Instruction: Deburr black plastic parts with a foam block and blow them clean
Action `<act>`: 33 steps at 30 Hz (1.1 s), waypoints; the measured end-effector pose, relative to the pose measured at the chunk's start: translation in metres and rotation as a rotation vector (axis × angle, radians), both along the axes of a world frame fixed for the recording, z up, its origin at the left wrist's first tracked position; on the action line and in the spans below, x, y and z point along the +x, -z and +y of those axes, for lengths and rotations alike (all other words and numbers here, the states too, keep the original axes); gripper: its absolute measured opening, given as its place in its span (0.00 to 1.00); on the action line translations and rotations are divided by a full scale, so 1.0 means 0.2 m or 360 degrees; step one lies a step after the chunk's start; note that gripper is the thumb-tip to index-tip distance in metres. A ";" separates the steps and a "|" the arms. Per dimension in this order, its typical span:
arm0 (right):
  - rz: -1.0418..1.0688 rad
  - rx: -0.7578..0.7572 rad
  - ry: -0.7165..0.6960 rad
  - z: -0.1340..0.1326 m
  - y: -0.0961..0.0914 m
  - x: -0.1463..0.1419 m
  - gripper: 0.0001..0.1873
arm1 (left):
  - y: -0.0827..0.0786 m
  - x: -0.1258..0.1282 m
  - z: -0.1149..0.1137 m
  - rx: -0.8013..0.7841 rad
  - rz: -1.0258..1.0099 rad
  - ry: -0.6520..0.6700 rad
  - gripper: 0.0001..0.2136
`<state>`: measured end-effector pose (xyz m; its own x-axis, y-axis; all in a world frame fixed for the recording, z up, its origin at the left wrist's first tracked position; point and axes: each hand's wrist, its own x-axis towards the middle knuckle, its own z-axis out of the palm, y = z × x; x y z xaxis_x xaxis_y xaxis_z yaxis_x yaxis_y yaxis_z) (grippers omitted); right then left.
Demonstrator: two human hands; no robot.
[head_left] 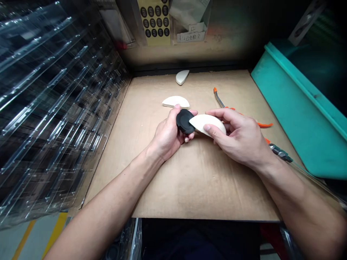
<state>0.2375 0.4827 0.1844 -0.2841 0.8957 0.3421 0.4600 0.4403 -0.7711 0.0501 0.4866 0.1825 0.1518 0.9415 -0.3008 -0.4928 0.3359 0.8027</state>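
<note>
My left hand (169, 135) is closed round a round black disc (184, 120), held up just above the cardboard-covered table (189, 180). My right hand (238, 139) pinches a cream half-moon piece (207, 122) between thumb and fingers, its tip touching the black disc. A second cream half-moon piece (176, 102) lies flat on the cardboard just beyond my left hand. A third, smaller one (182, 77) lies at the far edge of the table.
Stacks of clear plastic trays (54, 108) fill the left side. A teal bin (303, 108) stands at the right. Orange-handled pliers (238, 112) lie behind my right hand. A sheet of round black stickers (155, 20) hangs on the back wall.
</note>
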 end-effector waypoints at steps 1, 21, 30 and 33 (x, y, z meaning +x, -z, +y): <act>0.0070 -0.0139 -0.0102 0.00 -0.01 0.00 0.17 | 0.00 0.00 0.00 0.0002 -0.0006 -0.0016 0.25; -0.0064 0.0063 0.0006 0.03 0.01 0.02 0.17 | 0.00 0.00 0.00 0.0027 0.0031 0.0057 0.25; 0.0119 -0.0213 -0.0289 0.00 -0.03 0.01 0.15 | 0.01 0.00 0.00 0.0003 0.0040 0.0031 0.24; -0.0050 0.0100 -0.0040 0.02 -0.01 0.02 0.15 | 0.00 0.00 -0.01 0.0043 0.0039 0.0091 0.22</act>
<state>0.2414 0.4866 0.1868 -0.3177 0.8653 0.3878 0.4716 0.4989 -0.7271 0.0494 0.4856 0.1816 0.1987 0.9394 -0.2794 -0.4535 0.3409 0.8235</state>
